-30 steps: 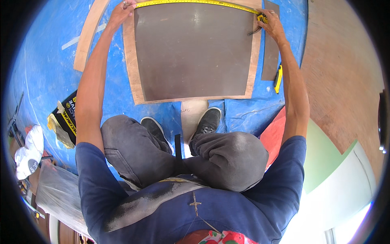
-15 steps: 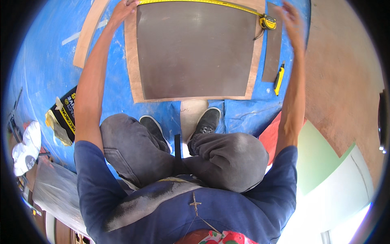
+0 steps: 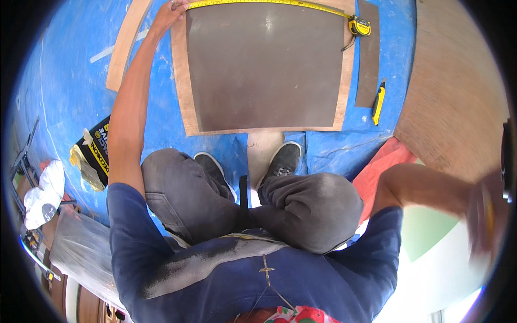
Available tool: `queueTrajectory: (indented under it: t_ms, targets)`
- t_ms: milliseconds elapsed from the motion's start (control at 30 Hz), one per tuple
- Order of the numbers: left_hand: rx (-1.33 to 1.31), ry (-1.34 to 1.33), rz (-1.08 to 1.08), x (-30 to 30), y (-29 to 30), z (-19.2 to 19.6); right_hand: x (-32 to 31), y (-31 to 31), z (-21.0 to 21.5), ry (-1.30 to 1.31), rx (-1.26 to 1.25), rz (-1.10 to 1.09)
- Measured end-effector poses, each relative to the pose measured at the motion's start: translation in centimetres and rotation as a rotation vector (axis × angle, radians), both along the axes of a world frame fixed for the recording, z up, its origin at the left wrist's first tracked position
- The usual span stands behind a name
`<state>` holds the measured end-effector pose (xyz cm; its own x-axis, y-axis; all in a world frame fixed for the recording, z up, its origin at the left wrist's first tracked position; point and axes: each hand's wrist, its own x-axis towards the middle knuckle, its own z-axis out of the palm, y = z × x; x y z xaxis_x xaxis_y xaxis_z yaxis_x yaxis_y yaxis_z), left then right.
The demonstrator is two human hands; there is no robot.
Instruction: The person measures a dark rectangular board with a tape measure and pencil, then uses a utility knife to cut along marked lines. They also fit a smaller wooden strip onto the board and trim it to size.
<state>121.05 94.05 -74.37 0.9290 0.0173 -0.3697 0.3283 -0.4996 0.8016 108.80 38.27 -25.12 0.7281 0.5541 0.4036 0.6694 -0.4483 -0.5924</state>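
Note:
My left hand point(image 3: 171, 15) is closed at the far left corner of the dark grey sheet point(image 3: 264, 70), pinching the end of a tape measure's yellow blade point(image 3: 269, 4). The blade runs along the sheet's far edge to the tape measure's yellow-and-black case point(image 3: 360, 26), which rests by the far right corner. Beneath the sheet lies a wooden board point(image 3: 181, 81), showing along its sides. My right hand point(image 3: 481, 218) is out at the far right, smeared by motion. A yellowish streak shows at it, but I cannot make out what it is.
Right of the board lie a dark strip point(image 3: 368, 59) and a yellow utility knife point(image 3: 379, 105) on the blue sheeting point(image 3: 156, 121). A long wooden piece point(image 3: 125, 48) and a black-and-yellow package point(image 3: 98, 153) lie on the left. Red material point(image 3: 382, 167) is near my right knee.
My right hand has swung from beside the tape measure's case back and out to the far right. My left hand stays at the blade's end. The whole view has shifted slightly.

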Motion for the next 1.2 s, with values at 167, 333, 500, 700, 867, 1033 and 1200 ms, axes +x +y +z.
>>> queueTrajectory:
  t_ms: [167,333,500,700,867,1033,1200]
  targets:
    - [0.002,-0.007,0.018,-0.6,-1.3,1.7,10.6,-4.9,-21.9,0.337,0.133,-0.298]
    - [0.023,-0.006,0.040,-0.9,-2.9,3.5,14.9,-7.9,-38.2,0.618,0.294,-0.407]
    - [-0.011,-0.019,0.062,-1.0,-3.0,3.6,15.6,-8.2,-42.4,0.632,0.397,-0.452]
    - [0.010,-0.033,0.075,-1.2,-2.9,3.3,15.0,-7.8,-43.9,0.643,0.388,-0.471]
    - [0.002,-0.029,0.070,-1.1,-2.9,3.3,14.8,-7.3,-44.1,0.629,0.375,-0.441]
    - [-0.015,-0.054,0.080,-1.2,-2.7,2.5,14.8,-7.0,-43.9,0.642,0.414,-0.457]
    - [-0.025,-0.125,0.090,-1.2,-2.6,2.1,14.4,-6.2,-42.8,0.627,0.369,-0.488]
